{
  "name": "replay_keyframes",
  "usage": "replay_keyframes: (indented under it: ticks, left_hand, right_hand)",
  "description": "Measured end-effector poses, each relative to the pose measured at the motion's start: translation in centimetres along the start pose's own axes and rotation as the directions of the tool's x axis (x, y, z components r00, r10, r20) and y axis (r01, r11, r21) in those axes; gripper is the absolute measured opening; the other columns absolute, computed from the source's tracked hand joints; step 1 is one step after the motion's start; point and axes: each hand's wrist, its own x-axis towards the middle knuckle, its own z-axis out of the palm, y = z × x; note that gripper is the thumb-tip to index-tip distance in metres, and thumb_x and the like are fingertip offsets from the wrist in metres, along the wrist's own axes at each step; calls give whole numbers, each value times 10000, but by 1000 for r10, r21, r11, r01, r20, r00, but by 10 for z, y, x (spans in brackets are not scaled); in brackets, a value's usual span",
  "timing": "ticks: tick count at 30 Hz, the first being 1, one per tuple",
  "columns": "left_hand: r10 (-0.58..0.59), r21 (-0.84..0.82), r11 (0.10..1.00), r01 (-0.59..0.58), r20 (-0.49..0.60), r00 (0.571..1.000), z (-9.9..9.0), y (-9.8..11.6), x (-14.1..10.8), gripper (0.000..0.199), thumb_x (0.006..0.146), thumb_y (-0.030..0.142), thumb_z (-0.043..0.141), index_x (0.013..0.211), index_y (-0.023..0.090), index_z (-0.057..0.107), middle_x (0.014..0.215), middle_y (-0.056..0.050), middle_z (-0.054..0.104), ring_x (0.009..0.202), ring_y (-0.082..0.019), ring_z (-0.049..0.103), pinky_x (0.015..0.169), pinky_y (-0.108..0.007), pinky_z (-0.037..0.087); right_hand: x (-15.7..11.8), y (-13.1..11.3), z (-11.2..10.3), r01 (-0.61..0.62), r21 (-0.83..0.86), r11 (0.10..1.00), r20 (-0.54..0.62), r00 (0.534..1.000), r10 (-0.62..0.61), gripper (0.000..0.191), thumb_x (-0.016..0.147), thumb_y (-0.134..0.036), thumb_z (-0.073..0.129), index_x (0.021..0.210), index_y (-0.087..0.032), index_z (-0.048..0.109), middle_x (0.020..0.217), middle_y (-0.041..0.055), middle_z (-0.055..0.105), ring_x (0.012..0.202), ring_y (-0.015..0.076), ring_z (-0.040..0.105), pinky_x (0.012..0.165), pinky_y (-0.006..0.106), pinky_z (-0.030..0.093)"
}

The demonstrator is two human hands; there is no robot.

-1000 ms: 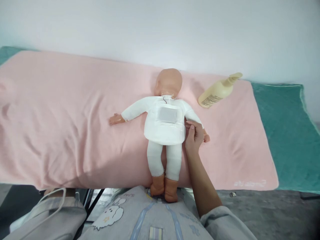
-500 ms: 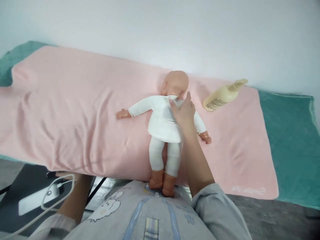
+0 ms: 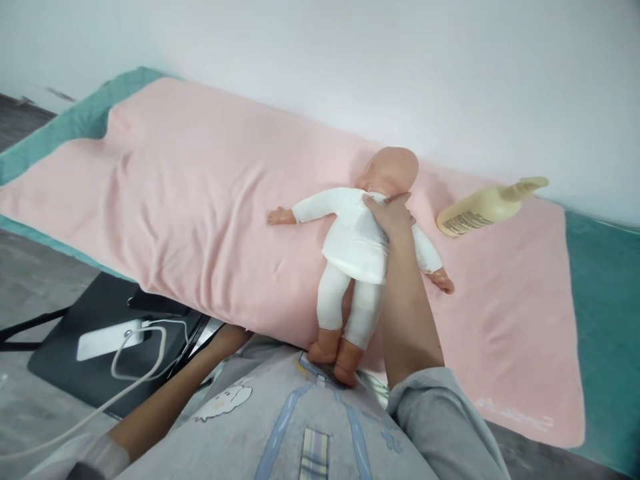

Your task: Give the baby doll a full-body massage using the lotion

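Observation:
A baby doll (image 3: pixel 355 253) in a white top and white leggings lies on a pink blanket (image 3: pixel 225 260), its arms spread and its brown feet against my shirt. Its bald head (image 3: pixel 393 170) points away from me. My right hand (image 3: pixel 395 217) is closed around the doll's upper body near the neck, thumb on the white top and fingers over the far shoulder. My left hand (image 3: pixel 235 339) is low at the blanket's near edge, and its fingers are hidden there. To the right of the doll, a pale yellow pump bottle (image 3: pixel 480 210) lies tilted on the blanket.
A green cover (image 3: pixel 605 320) shows under the blanket at both ends. The white wall (image 3: pixel 320 60) runs along the back. Below left, a black seat (image 3: pixel 75 387) carries a white power bank (image 3: pixel 107 340) with a looped white cable (image 3: pixel 90 413) near my left arm.
My left hand has moved right, from above the black seat to the blanket's near edge. The view has turned, so everything appears shifted. My right hand stays on the doll, its fingers more curled.

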Motion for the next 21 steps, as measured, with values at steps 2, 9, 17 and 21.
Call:
replay_keyframes:
  ticks: [2, 9, 17, 21]
  left_hand:
    - [22, 59, 998, -24, 41, 999, -3, 1, -7, 235, 818, 252, 581, 972, 90, 654, 1013, -151, 679, 1039, -380, 586, 887, -447, 407]
    - [374, 8, 918, -396, 309, 874, -38, 52, -31, 282, 838, 372, 528, 1031, 224, 672, 1082, -84, 682, 954, -270, 621, 812, -335, 434]
    - [496, -293, 856, -425, 234, 837, -91, 93, -46, 302, 930, 399, 409, 886, 181, 613, 819, -20, 646, 753, -166, 582, 676, -247, 413]
    - [461, -339, 857, -388, 167, 871, -93, 101, -41, 252, 908, 368, 430, 879, 182, 598, 799, -13, 646, 757, -170, 587, 684, -253, 420]
  right_hand:
    - [0, -2, -2, 2, 18, 1000, 29, 1000, -3, 1105, 674, -611, 645, 1458, -44, 113, 1297, 199, 550, 1301, 411, 377, 1105, 591, 72]
    - [-8, 0, -10, -1, 105, 994, -22, 1000, 4, 1066, 638, -452, 737, 1453, -86, 156, 1352, 203, 501, 1292, 370, 418, 1111, 592, 130]
    - [-38, 21, -52, -4, 492, 871, 107, 993, -56, 794, 689, -417, 721, 1371, -153, 410, 1229, 146, 609, 1069, 304, 618, 889, 433, 514]
    - [-64, 28, -85, 296, 512, 807, -27, 944, -328, 339, 848, -403, 570, 1154, -260, 599, 1047, 75, 686, 947, 288, 662, 768, 411, 548]
